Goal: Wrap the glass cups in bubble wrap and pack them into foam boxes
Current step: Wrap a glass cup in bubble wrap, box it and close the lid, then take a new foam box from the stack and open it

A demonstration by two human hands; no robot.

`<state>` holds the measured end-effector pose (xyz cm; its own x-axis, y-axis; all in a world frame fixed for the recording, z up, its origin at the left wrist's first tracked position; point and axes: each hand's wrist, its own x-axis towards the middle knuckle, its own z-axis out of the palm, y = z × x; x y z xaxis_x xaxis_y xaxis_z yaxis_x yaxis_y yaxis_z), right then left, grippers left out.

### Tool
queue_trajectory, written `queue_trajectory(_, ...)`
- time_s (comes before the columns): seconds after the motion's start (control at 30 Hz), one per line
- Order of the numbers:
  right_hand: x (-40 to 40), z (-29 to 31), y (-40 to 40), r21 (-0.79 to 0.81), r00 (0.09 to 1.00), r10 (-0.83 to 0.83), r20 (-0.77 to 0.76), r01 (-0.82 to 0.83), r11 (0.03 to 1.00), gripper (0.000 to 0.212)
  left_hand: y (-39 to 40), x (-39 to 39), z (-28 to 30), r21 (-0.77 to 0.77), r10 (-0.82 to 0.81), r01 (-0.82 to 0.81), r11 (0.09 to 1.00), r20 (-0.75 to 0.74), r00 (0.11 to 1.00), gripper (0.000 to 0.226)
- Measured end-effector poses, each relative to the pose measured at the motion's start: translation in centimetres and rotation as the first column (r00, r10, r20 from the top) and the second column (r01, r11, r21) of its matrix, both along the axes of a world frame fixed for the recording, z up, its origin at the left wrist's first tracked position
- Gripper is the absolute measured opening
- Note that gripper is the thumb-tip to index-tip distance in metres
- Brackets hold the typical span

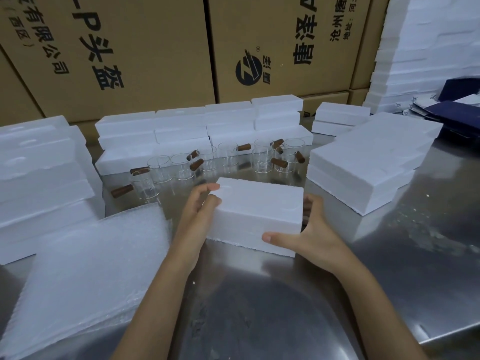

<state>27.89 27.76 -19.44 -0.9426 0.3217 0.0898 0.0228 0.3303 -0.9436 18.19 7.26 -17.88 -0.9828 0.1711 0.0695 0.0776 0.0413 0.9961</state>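
A closed white foam box [257, 214] sits on the steel table [389, 268] in front of me. My left hand [200, 211] grips its left end, fingers curled over the top corner. My right hand [309, 229] holds the right end, thumb across the front face and fingers behind the side. Beyond the box stand several clear glass cups [181, 168] with brown wooden handles, in a loose row. A stack of bubble wrap sheets [85, 276] lies at my left.
Foam boxes are stacked at the left [39, 178], along the back [181, 131] and at the right [368, 162]. Large cardboard cartons [145, 53] form a wall behind. Dark blue packaging [457, 107] lies far right. The table's near right edge [452, 333] shows.
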Motion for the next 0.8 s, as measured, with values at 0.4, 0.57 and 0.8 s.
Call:
queue_trajectory(0.4,-0.3,1.9,-1.3,0.124,0.997,0.008,-0.079,0.002,0.992,0.102,-0.2,1.1,2.1,0.075,0.108,-0.1,0.992,-0.105,0.989,0.036)
queue_trajectory(0.57,-3.9,7.6,-5.6,0.122,0.972,0.119,-0.203,-0.096,0.988,0.095,-4.1,-0.1,7.5,0.161,0.273,-0.242,0.957,-0.217,0.937,0.034)
queue_trajectory(0.8,-13.0,15.6,-16.9,0.104,0.917,0.191,-0.35,-0.164,0.981,0.049,-13.0,-5.3,15.6,0.29,0.545,-0.471,0.833,-0.284,0.789,0.039)
